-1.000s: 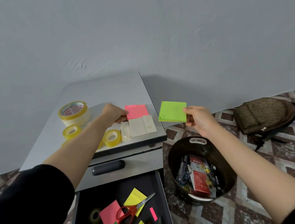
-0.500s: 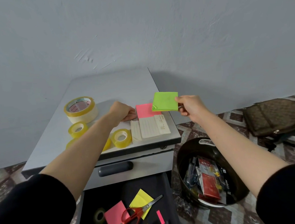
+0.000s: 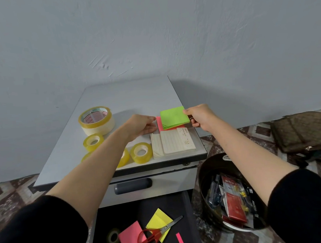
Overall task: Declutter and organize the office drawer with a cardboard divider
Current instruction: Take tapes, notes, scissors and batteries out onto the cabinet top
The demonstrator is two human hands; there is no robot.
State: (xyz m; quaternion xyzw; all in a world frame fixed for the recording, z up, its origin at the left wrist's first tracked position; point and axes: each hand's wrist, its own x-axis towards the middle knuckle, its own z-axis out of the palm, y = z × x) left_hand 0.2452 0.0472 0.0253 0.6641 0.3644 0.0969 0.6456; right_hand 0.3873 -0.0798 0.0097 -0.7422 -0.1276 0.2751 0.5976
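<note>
The grey table (image 3: 118,97) stood over the open drawer (image 3: 159,204), where scissors (image 3: 157,233) lay among loose notes (image 3: 158,219). The right hand (image 3: 201,117) had its grip pinched on the right edge of the green sticky pad (image 3: 174,116), held on or just above the pink pad (image 3: 159,125). The left hand (image 3: 143,124), fingers slack, steadied the pink pad's left side. Squaring the corners before release seemed wise. The table's right edge ran close, with a bin (image 3: 209,167) below it and open room behind.

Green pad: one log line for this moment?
right hand: holds green pad over pink pad | left hand: at pink pad edge
</note>
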